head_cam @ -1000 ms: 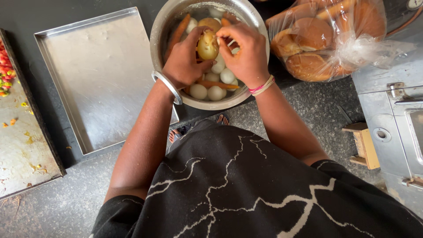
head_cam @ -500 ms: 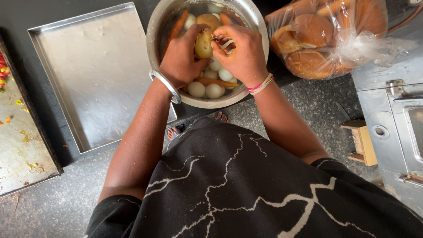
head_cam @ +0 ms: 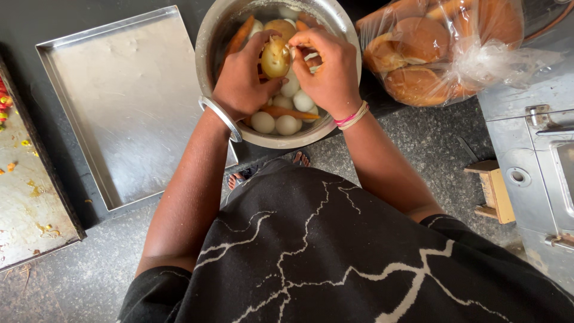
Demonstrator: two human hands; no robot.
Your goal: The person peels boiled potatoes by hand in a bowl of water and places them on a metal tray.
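My left hand (head_cam: 244,79) holds a boiled potato (head_cam: 275,58) over a round steel bowl (head_cam: 211,37). My right hand (head_cam: 328,70) pinches the potato's skin at its upper right side with thumb and fingers. Inside the bowl lie several pale peeled potatoes (head_cam: 276,122) and some orange carrots (head_cam: 240,34). A steel bangle sits on my left wrist, and pink and white bands circle my right wrist.
An empty steel tray (head_cam: 122,98) lies left of the bowl. A second tray (head_cam: 24,203) with vegetable scraps is at the far left. A clear bag of buns (head_cam: 439,51) sits at the right, beside a metal cabinet (head_cam: 538,161) and a small wooden block (head_cam: 493,191).
The potato has been turned slightly in my hands, and my right fingers have shifted along its skin. Both hands stay over the bowl.
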